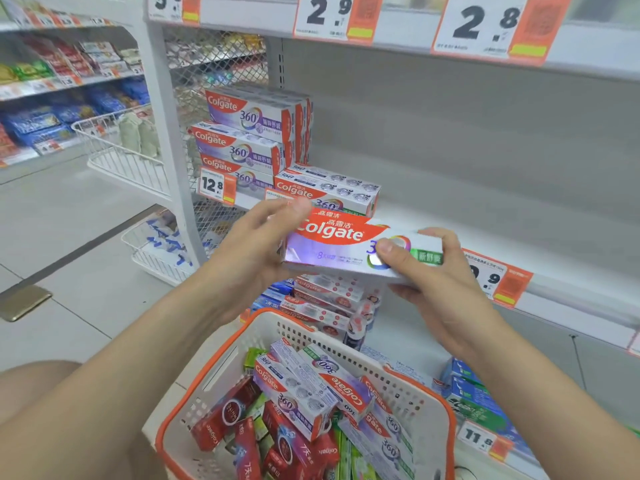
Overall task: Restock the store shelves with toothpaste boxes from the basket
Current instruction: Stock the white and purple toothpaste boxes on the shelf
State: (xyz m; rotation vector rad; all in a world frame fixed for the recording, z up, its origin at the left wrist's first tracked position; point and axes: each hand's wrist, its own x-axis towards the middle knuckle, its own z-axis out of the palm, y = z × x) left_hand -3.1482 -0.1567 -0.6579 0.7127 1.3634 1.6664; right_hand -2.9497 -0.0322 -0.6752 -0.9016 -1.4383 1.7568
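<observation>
Mostly bare along the middle shelf [485,216], stocked only at the left end with stacked Colgate boxes [249,133] — likely the gap to be filled rightward. Parked low and close below, the white orange-rimmed basket [294,332], heaped with loose toothpaste boxes [298,393] for easy reach. Above it, just short of the shelf edge, one toothpaste box [346,244] held level with the logo outward, seemingly for face-front placing — gripped at its left end by the curled fingers of the left hand [249,251], pinched at its right end by the right hand [436,282], thumb [388,249] on the front face, fingers beneath
</observation>
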